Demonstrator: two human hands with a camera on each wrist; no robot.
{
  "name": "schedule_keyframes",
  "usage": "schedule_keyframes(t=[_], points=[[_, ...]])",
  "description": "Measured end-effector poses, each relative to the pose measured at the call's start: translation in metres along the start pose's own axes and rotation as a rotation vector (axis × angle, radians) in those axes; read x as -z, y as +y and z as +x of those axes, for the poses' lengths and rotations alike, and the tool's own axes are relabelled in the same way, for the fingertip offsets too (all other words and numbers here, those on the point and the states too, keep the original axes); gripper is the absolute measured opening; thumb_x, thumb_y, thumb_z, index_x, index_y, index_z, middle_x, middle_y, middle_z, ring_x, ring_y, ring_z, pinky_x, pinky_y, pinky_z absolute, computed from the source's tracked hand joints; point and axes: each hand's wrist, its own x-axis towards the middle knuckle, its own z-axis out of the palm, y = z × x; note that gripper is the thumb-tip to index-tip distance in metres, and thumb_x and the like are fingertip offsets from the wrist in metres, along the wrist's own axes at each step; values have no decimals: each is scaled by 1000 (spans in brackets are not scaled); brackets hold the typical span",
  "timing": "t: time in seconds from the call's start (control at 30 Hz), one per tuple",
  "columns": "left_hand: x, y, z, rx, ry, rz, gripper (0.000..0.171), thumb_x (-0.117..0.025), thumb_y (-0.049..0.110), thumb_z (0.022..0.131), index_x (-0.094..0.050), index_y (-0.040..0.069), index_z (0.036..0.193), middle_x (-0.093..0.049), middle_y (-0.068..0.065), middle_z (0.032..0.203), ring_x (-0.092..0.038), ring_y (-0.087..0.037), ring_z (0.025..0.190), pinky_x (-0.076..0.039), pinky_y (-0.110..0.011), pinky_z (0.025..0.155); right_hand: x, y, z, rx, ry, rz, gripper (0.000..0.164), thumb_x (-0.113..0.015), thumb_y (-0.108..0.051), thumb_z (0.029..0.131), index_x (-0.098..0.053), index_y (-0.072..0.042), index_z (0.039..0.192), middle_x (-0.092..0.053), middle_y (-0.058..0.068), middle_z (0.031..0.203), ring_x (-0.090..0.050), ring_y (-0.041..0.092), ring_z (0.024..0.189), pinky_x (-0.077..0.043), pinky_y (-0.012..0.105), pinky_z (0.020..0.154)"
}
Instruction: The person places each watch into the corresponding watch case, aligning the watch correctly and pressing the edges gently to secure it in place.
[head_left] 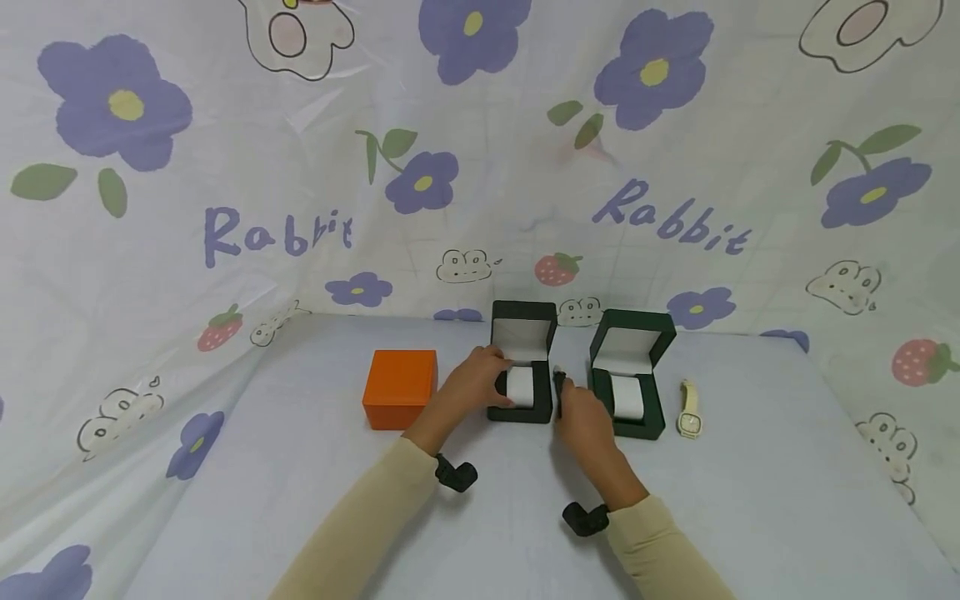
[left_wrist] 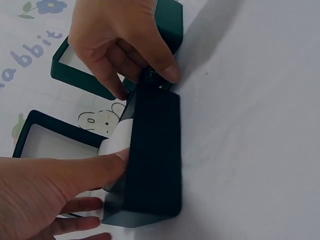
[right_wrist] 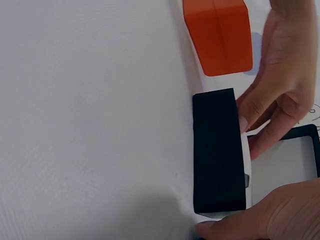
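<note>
A dark watch box (head_left: 520, 414) stands with its lid raised, a white cushion (head_left: 521, 386) inside it. My left hand (head_left: 474, 380) reaches in from the left and pinches the cushion's left end, with the thumb (left_wrist: 107, 167) on its near side. Beside the box's right wall, my right hand (head_left: 588, 423) holds a small black item (head_left: 559, 385) that looks like a dark-strapped watch. In the left wrist view, the right hand (left_wrist: 122, 37) has it between thumb and fingers near the box's corner; those fingers hide most of it.
To the right stands a second, green watch box (head_left: 647, 427), lid raised, with a white cushion (head_left: 627, 397). Further right lies a cream-strapped watch (head_left: 689, 417). An orange box (head_left: 400, 389) sits left of the dark one. Behind the table hangs a flowered curtain (head_left: 480, 192).
</note>
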Motion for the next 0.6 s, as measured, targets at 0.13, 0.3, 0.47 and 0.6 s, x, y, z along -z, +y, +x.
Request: schedule_keyframes(t=[0.13,0.3,0.47,0.6], points=[[3,5,0,-2,-13,29,72,-89,40,78,-64,10,138,-55,-11,136,-50,-27,122,-53,-36,99,-2,-1,-1,17,39,-15,41,-66,13,84,-58,21,123,-69,30,94,-71,40,80,-59,47,59],[2,8,3,13,-33,49,70,-90,39,78,-66,10,136,-53,-12,136,-48,-27,121,-55,-36,95,-7,1,-1,22,66,-38,40,-65,12,85,-58,20,123,-69,28,94,-70,38,81,-59,46,62],[1,12,5,36,-29,53,66,-92,38,75,-70,9,129,-52,-12,132,-47,-27,117,-55,-36,90,-7,1,-1,16,81,-18,39,-67,10,86,-58,19,123,-69,28,95,-70,38,84,-59,47,64],[3,15,6,51,-27,42,61,-93,33,74,-71,5,123,-51,-14,130,-45,-28,115,-55,-35,88,-3,1,0,14,97,20,36,-70,9,85,-60,19,119,-68,27,90,-69,37,81,-58,46,62]])
